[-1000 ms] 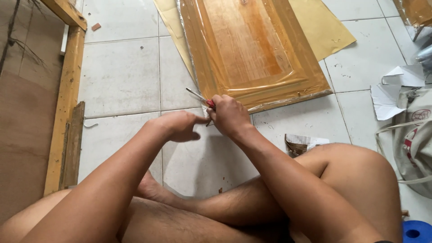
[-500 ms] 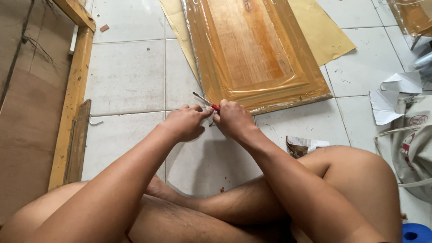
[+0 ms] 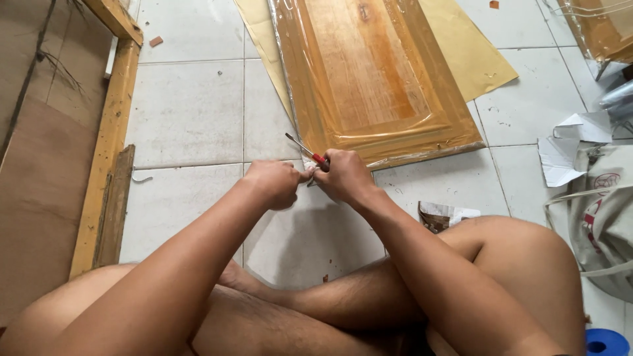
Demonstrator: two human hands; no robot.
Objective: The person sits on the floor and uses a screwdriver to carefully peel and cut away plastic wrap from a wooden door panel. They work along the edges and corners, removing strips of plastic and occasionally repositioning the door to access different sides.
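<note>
**Both hands at the corner of a wrapped wooden panel**

A screwdriver (image 3: 304, 150) with a red handle and a thin metal shaft sits in the right hand (image 3: 344, 175), which is curled tight around the handle; the shaft points up and to the left, out over the floor tiles (image 3: 188, 112). The left hand (image 3: 273, 182) is closed into a loose fist, its fingertips meeting the right hand just below the tool (what they pinch there is too small to tell). Both hands hover at the near left corner of a wooden panel (image 3: 372, 72) wrapped in clear plastic, lying flat on the floor over a sheet of tan paper (image 3: 471, 53). Left of the hands, a yellow wooden frame (image 3: 109, 142) runs along the tiles. To the right lie torn paper scraps (image 3: 567, 148) and a pale cloth bag (image 3: 603, 211).
</note>
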